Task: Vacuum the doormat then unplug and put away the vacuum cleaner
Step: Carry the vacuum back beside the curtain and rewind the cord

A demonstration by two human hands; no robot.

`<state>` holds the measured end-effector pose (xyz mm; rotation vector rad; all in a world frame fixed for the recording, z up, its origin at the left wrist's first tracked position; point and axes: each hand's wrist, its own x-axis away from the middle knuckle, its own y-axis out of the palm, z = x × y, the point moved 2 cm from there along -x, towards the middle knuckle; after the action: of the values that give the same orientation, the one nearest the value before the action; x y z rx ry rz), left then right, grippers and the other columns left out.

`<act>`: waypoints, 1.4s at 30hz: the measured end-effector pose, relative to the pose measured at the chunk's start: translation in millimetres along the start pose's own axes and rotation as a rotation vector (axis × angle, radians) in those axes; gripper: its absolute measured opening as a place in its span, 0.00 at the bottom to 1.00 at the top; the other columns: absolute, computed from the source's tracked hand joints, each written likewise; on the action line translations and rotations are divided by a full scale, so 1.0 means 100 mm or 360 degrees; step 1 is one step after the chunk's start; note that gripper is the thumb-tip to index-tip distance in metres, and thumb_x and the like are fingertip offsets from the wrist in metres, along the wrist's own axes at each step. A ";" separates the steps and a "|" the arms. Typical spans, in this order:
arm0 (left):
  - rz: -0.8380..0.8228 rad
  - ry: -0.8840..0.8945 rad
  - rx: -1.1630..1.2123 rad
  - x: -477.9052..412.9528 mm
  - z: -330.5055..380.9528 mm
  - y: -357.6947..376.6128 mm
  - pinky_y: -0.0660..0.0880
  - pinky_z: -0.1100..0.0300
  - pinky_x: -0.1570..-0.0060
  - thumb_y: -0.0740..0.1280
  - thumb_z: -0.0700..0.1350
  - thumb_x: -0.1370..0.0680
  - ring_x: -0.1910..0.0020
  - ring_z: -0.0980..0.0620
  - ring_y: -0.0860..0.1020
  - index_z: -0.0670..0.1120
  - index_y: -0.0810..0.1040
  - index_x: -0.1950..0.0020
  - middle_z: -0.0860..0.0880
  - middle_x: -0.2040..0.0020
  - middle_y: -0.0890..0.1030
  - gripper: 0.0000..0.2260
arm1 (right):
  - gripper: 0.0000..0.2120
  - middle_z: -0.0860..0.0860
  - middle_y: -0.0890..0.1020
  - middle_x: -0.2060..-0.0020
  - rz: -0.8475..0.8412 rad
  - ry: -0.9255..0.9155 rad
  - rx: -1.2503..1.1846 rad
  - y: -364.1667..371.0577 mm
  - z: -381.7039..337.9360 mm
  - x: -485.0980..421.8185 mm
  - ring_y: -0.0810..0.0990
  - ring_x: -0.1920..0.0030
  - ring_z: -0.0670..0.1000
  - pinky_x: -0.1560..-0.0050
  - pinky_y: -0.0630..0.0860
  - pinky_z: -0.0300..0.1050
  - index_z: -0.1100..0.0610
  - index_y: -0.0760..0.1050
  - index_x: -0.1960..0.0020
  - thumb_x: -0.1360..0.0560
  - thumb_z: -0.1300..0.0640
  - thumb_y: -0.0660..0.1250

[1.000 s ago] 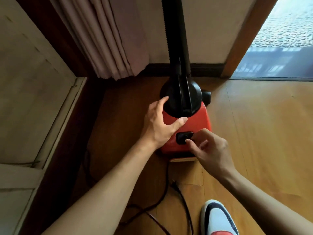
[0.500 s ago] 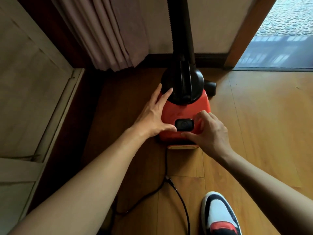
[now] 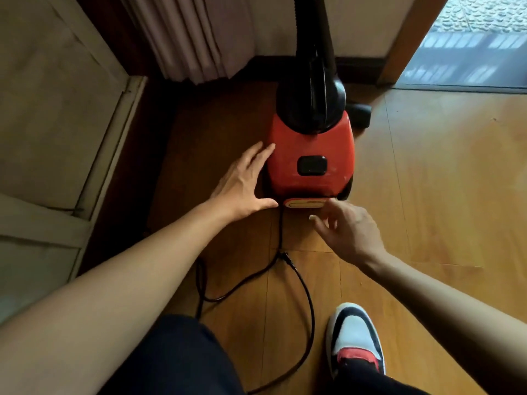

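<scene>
**Vacuum cleaner [image 3: 328, 138] on plank floor [image 3: 427, 195]**

Stands at twelve o'clock: glossy, boxy and red below, rounded and black above. Flanked at nine by flat, spread left hand [image 3: 242, 181]; at six by loosely spread right hand [image 3: 348, 229], gripping nothing.

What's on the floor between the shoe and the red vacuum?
In the head view, a black cord loops over the wooden floor; the right hand hovers beside it.
</scene>
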<state>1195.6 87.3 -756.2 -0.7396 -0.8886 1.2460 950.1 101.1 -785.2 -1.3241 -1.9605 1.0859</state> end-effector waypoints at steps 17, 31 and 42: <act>0.0040 0.0482 -0.0319 -0.03 0.12 0.10 0.53 0.52 0.24 0.71 0.68 0.32 0.20 0.54 0.50 0.50 0.53 0.19 0.52 0.18 0.54 0.49 | 0.24 0.50 0.83 0.38 -0.0292 0.0873 -0.0669 1.02 -0.06 0.02 0.82 0.41 0.50 0.43 0.82 0.49 0.52 0.77 0.32 0.24 0.44 0.73; -0.0131 0.0576 -0.0682 -0.26 0.07 0.09 0.44 0.49 0.21 0.73 0.70 0.36 0.20 0.53 0.37 0.53 0.40 0.19 0.54 0.18 0.39 0.58 | 0.09 0.57 0.83 0.49 -0.0171 0.1385 -0.0702 1.13 0.21 -0.22 0.83 0.52 0.57 0.51 0.82 0.51 0.60 0.78 0.47 0.19 0.54 0.66; -0.0130 0.0621 -0.0685 -0.28 0.06 0.07 0.47 0.46 0.21 0.71 0.70 0.35 0.20 0.53 0.39 0.52 0.42 0.19 0.53 0.18 0.41 0.57 | 0.20 0.53 0.77 0.65 0.0011 0.1105 -0.1092 0.33 0.66 -0.16 0.76 0.62 0.53 0.58 0.75 0.49 0.62 0.75 0.58 0.17 0.47 0.63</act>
<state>1184.8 61.4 -764.2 -1.2285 -0.8576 0.8017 920.9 70.9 -848.2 -1.7327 -1.8014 -0.1236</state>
